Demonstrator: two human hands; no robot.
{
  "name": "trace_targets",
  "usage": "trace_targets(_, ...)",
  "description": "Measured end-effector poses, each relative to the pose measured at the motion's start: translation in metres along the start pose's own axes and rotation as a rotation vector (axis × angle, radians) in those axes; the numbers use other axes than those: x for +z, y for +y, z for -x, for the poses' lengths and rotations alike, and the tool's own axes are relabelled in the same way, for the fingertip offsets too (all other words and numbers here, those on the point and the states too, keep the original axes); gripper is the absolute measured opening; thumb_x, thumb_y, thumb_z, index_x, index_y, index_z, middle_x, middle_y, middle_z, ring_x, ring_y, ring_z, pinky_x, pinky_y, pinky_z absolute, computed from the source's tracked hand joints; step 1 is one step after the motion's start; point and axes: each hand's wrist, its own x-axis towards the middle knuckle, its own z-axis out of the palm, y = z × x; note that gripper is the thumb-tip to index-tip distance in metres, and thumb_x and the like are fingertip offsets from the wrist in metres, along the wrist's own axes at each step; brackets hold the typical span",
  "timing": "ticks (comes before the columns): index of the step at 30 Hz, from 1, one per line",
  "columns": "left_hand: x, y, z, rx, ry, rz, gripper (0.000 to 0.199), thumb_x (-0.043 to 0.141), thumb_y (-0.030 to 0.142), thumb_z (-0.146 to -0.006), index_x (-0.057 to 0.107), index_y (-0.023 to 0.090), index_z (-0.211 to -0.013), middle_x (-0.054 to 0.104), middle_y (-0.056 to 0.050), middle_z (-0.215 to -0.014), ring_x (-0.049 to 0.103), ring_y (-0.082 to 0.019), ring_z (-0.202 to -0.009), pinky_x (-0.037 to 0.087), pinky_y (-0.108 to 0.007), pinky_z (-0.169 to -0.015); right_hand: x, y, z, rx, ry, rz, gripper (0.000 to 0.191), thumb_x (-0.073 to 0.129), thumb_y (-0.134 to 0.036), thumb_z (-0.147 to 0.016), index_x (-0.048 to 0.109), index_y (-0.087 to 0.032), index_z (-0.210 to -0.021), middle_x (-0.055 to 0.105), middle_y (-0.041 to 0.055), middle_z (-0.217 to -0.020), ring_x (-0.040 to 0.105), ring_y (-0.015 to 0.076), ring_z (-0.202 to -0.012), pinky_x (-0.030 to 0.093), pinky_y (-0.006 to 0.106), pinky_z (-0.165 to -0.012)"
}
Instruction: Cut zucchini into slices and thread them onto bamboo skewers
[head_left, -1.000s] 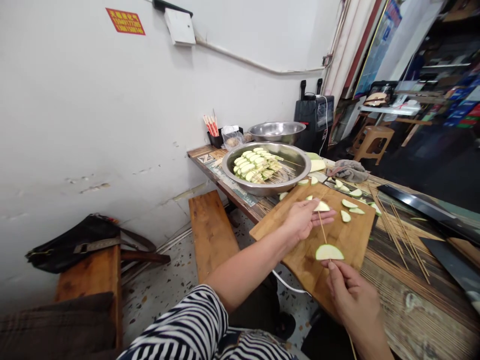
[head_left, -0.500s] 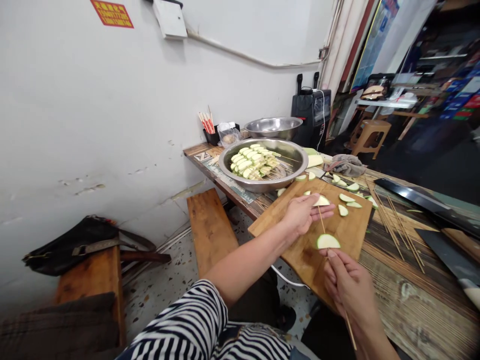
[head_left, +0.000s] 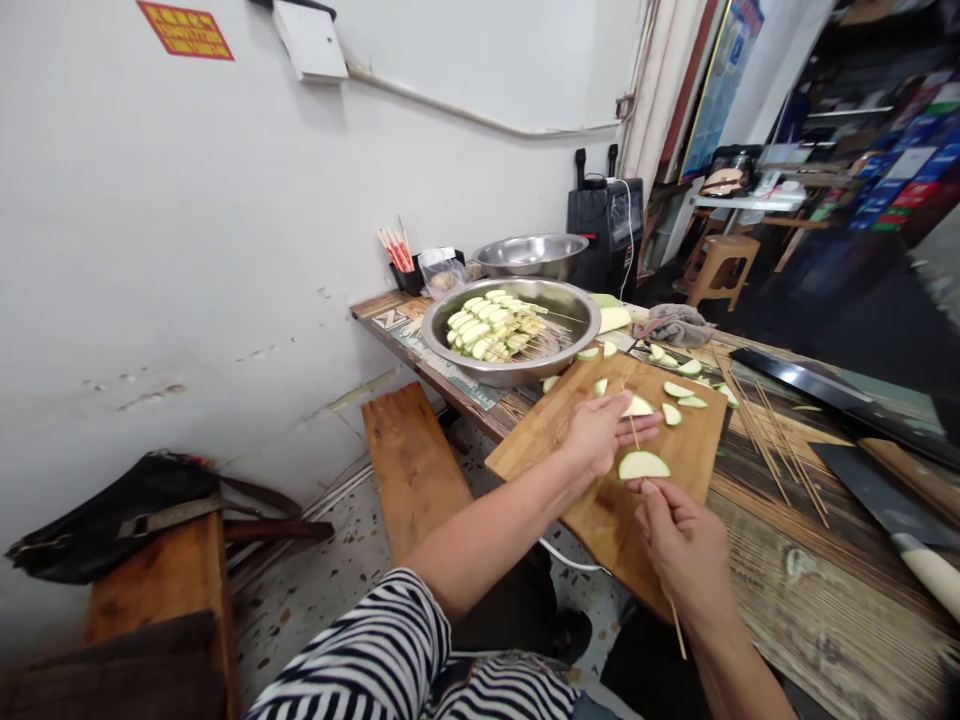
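Observation:
My left hand pinches a half-round zucchini slice between thumb and fingers over the cutting board. A thin bamboo skewer runs up through this slice, its tip showing just beyond it. Lower on the same skewer sits a second zucchini slice, close to the fingertips of my right hand. That hand is closed around the skewer, whose lower end sticks out below the palm. Under both hands lies the wooden cutting board, with several loose zucchini slices on its far right part.
Beyond the board stands a steel basin holding many skewered slices, with another steel bowl behind it. To the right lie loose skewers, a cleaver and a long dark blade. A grey cloth rests farther back.
The skewer has gone further through the slice in my left hand, so its tip now shows past it. The two slices are closer together. The whole view has shifted slightly.

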Motion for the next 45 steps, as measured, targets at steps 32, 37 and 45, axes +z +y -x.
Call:
trace_targets(32, 0.015, 0.022, -0.119, 0.558, 0.159, -2.003, 0.033, 0.043, 0.018, -0.094, 0.052, 0.005, -0.122, 0.053, -0.023, -0.127, 0.047, -0.028, -0.124, 0.034, -0.039, -0.105, -0.07, 0.015, 0.006, 0.111, 0.115, -0.257, 0.056, 0.065, -0.065, -0.073, 0.06, -0.014, -0.095, 0.037, -0.009, -0.045, 0.025, 0.0043, -0.032, 0.015, 0.016, -0.032)
trace_targets(37, 0.026, 0.023, -0.163, 0.371, 0.179, -2.186, 0.029, 0.054, 0.025, -0.092, 0.057, 0.008, -0.115, 0.058, -0.019, -0.118, 0.056, -0.026, -0.111, 0.045, -0.041, -0.095, -0.072, 0.021, 0.01, 0.155, 0.085, -0.306, 0.06, 0.065, -0.07, -0.07, 0.06, -0.015, -0.091, 0.037, -0.0089, -0.044, 0.025, 0.004, -0.032, 0.014, 0.016, -0.032)
trace_targets(45, 0.029, 0.035, -0.18, 0.287, 0.056, -2.235, 0.036, 0.057, 0.034, -0.091, 0.056, 0.013, -0.119, 0.056, -0.012, -0.121, 0.058, -0.022, -0.104, 0.051, -0.042, -0.088, -0.078, 0.026, 0.013, 0.125, 0.1, -0.305, 0.059, 0.064, -0.07, -0.072, 0.058, -0.015, -0.091, 0.037, -0.0091, -0.046, 0.025, 0.0038, -0.033, 0.015, 0.016, -0.032)
